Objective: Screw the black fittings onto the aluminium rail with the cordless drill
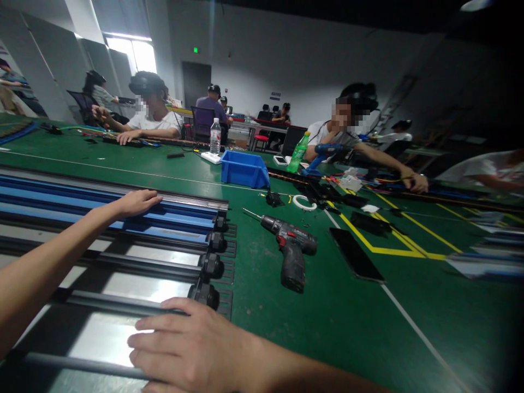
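Note:
My left hand (137, 202) lies flat, fingers stretched out, on the far blue strips of a long rail assembly (123, 262) of grey and blue metal profiles on the green table. My right hand (188, 349) rests on the near end of the same assembly, fingers spread over a grey rail and a shiny panel. Both hands hold nothing. Black end caps (210, 266) close the rails on the right side. A cordless drill (289, 245) lies on the table to the right of the rails, apart from both hands.
A black phone (355, 254) lies right of the drill. Farther back are a blue bin (244, 169), a white tape ring (304, 203), a water bottle (215, 136) and a green bottle (299, 153). Other people sit working at the table's far side among cables and parts.

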### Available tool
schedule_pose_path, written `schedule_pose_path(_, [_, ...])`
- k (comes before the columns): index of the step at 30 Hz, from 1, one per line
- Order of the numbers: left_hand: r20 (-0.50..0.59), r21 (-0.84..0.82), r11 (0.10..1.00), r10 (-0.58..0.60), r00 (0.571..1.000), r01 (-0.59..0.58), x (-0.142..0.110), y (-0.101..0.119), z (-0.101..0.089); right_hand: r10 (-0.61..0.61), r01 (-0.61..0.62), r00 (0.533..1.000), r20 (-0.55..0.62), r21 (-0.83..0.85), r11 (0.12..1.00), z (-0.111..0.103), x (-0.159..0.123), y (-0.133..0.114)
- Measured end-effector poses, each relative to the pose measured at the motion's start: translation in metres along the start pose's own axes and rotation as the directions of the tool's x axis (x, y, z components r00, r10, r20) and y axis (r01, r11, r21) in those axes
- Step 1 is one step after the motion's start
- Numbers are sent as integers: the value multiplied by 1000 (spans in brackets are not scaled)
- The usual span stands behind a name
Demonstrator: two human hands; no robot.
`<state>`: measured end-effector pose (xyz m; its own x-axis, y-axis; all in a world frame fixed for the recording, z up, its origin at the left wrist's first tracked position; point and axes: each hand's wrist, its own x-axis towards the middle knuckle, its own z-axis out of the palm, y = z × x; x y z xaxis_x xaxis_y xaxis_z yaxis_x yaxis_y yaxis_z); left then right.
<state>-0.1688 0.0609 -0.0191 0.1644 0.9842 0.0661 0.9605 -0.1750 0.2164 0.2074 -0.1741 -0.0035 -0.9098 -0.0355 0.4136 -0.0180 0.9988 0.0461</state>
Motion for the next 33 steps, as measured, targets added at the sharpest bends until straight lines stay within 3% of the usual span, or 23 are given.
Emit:
schedule_pose_path(7, [8,17,1000,12,1000,-12,2,-4,3,-11,11,1000,-6,7,1000,11,-2,1])
schedule_pose_path(21, [-1,23,1000,19,1000,-19,-1,3,1,-4,3,1000,21,33,999,6,-1,-2])
schedule_pose_path(33, [-11,22,999,27,1000,-27,2,-8,8,-30,31,999,-10,25,999,13,-2,1])
